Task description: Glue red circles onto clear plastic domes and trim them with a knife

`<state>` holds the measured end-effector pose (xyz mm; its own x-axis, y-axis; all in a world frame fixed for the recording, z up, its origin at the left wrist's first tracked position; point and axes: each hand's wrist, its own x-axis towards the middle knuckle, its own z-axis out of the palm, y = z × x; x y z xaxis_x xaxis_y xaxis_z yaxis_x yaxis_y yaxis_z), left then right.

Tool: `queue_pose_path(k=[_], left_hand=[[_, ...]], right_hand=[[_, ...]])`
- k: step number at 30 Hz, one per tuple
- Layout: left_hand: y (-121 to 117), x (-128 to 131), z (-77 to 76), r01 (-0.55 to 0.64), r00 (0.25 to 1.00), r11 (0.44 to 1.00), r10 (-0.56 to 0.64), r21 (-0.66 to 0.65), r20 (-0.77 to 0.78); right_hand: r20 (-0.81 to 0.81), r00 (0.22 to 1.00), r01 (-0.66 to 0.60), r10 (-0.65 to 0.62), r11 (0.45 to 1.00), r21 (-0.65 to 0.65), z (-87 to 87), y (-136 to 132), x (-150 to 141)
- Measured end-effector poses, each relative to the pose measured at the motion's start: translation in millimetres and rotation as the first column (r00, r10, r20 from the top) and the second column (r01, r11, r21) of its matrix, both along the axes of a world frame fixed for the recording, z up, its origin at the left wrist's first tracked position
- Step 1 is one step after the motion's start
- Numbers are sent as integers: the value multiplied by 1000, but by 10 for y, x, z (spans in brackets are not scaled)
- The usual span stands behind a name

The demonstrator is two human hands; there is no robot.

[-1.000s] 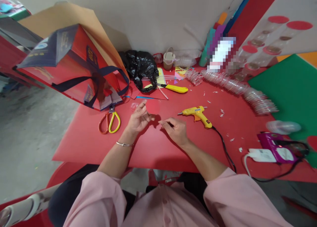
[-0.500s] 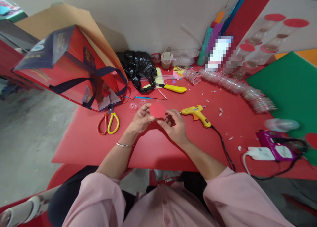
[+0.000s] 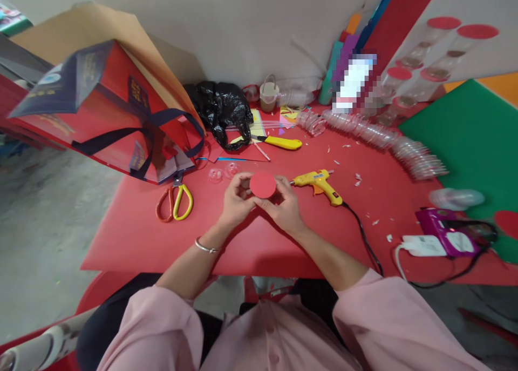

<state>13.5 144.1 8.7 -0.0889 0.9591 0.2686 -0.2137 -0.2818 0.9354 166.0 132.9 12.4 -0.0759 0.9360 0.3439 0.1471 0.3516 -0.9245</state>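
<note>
Both my hands hold a small red paper disc (image 3: 263, 184) above the middle of the red table (image 3: 133, 236). My left hand (image 3: 236, 201) pinches the disc's left edge and my right hand (image 3: 285, 206) grips its right and lower edge. The disc faces up toward me. A yellow glue gun (image 3: 318, 183) lies just right of my right hand, its black cord trailing off to the right.
Red and yellow scissors (image 3: 175, 202) lie left of my hands. A red and navy bag (image 3: 109, 106) stands tilted at the back left, by a black plastic bag (image 3: 222, 109). Yellow utility knife (image 3: 279, 142), stacked clear cups (image 3: 376, 136), green sheet (image 3: 473, 139), purple device (image 3: 449, 236) on the right.
My right hand came up from the table and joined the left on the red disc. The disc rose and shifted slightly right, now held between both hands.
</note>
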Motion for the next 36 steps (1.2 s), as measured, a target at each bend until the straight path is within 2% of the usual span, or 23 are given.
queue_pose_path(k=[6,14,21,29,36], left_hand=[[-11,-52,81,103,995,992,-102,-74,15],[-13,-88,37,201,979,961,-190,-189,76],[15,-90,68,196,963,965,-156,-176,220],[-9,-134,72,386,899,894,-309,-228,311],[-53,-103,184,463,841,840,-316,-283,439]], right_hand=[[-2,1000,0,0,1000,3,14,-2,4],[-10,1000,-18,18,1000,-4,24,-11,1],[28,999,-37,37,999,9,102,-29,2],[11,999,-33,33,999,1,98,-32,3],[-38,999,-31,31,999,11,67,-27,-15]])
